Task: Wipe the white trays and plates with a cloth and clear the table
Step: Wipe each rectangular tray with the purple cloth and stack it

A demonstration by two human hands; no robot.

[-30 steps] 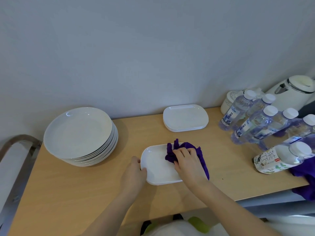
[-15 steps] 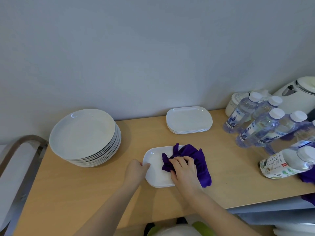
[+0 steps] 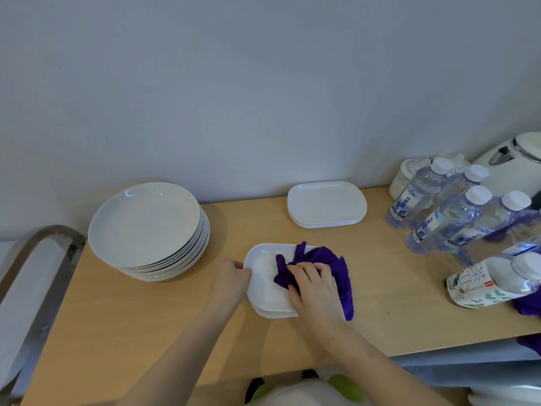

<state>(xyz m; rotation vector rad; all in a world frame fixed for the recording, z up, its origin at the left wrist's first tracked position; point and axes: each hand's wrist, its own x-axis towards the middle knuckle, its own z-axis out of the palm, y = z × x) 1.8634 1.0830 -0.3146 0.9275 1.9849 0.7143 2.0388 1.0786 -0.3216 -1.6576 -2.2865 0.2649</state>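
Tray (image 3: 265, 285) could skid: right fingers (image 3: 304, 272) curl into the cloth (image 3: 336, 265), left fingers (image 3: 243, 266) only pinch its near rim.

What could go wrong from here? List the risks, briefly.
1. The purple cloth trails over the right rim of the tray; a wide stroke of the right hand could drag it towards the bottles crowded on the right.
2. The left hand holds the tray only at its left edge; a hard push might slide it towards the table's front edge.
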